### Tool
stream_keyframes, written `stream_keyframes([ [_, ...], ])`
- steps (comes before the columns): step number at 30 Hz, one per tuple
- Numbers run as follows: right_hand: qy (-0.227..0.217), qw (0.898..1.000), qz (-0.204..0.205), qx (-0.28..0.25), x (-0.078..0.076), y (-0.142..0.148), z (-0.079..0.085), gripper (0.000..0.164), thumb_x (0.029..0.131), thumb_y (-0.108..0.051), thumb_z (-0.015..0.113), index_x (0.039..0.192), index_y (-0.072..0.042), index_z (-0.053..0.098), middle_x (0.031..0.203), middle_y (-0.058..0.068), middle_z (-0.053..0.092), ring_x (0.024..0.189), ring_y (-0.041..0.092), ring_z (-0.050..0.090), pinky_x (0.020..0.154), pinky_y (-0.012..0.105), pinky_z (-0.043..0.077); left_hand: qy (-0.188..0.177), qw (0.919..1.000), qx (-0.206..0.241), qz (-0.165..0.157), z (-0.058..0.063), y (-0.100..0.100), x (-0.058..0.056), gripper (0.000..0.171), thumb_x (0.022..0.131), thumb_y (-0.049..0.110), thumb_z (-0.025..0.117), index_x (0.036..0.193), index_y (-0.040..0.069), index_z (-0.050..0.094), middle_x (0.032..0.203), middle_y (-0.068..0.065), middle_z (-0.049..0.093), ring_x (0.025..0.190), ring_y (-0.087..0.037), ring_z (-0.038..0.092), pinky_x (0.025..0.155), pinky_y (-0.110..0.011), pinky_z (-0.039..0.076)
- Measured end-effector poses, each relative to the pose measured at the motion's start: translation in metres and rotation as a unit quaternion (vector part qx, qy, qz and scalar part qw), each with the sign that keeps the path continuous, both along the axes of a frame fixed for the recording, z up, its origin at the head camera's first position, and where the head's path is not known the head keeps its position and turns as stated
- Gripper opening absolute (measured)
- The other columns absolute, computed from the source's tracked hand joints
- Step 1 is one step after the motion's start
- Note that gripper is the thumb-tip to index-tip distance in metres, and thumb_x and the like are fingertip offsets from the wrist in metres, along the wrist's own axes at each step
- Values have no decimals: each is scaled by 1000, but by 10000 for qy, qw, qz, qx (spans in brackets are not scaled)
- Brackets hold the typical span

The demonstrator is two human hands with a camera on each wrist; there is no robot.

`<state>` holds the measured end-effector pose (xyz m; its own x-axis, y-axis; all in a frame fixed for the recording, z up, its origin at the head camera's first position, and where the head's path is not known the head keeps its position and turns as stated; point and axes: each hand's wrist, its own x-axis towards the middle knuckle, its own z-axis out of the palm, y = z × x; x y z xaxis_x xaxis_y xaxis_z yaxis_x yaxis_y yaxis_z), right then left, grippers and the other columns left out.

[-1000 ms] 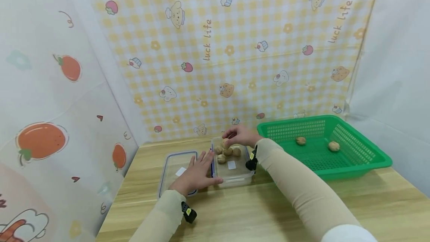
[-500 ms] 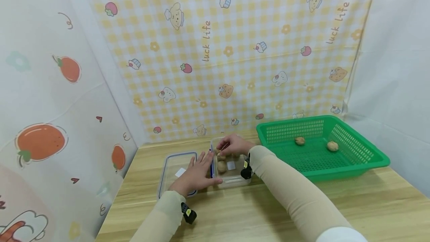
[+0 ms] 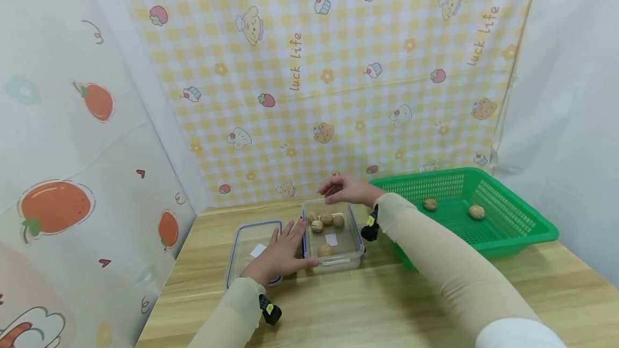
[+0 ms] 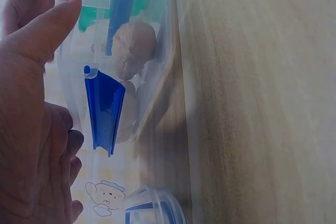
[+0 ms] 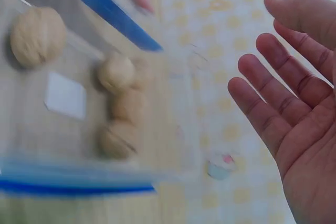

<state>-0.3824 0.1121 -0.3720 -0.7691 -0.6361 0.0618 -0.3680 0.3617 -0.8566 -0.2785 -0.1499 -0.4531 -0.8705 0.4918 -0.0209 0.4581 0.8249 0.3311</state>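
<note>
A clear plastic food box (image 3: 345, 258) with blue clips stands mid-table and holds several walnuts (image 3: 326, 220). Most of them cluster toward its back, while a single walnut (image 3: 325, 251) lies near the front wall. My left hand (image 3: 282, 255) rests at the box's left side, fingers spread and straight, thumb by the front corner. Over the back rim hovers my right hand (image 3: 352, 189), which holds nothing. In the right wrist view its fingers (image 5: 278, 98) are extended and spread, apart from the walnuts.
A clear lid (image 3: 242, 254) with a blue seal lies left of the box, partly under my left hand. To the right, a green plastic basket (image 3: 524, 240) holds two walnuts (image 3: 476, 211). A patterned cloth (image 3: 348, 95) hangs behind the table.
My right hand dipped into the box with a walnut, let it go, and rose back over the rim. One walnut now lies by the front wall. The left hand has stayed put.
</note>
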Motion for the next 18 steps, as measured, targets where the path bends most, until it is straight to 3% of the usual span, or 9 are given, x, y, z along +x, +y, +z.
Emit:
stream_keyframes([
  [8,328,9966,-705,-287,-10,63,22,38,92,-11,74,128,0,65,128,17,66,119,31,63,99,44,52,41,10000,-6,-4,1,1,1,112,87,81,50,164,10,8,169,-6,9,155,-28,0,121,-60,0],
  [14,409,9926,-1101,-313,-14,122,20,41,92,-18,76,128,-2,65,129,16,66,120,31,62,101,49,50,69,10000,9,-22,-3,0,1,112,87,80,50,164,10,8,169,-6,9,156,-29,1,121,-60,0],
  [18,375,9893,-1397,-214,-15,158,12,45,93,-27,75,130,-4,63,130,15,66,115,18,65,103,56,46,83,10000,-1,22,-3,1,2,112,86,81,51,164,13,7,170,-4,8,156,-26,-1,122,-59,-2],
])
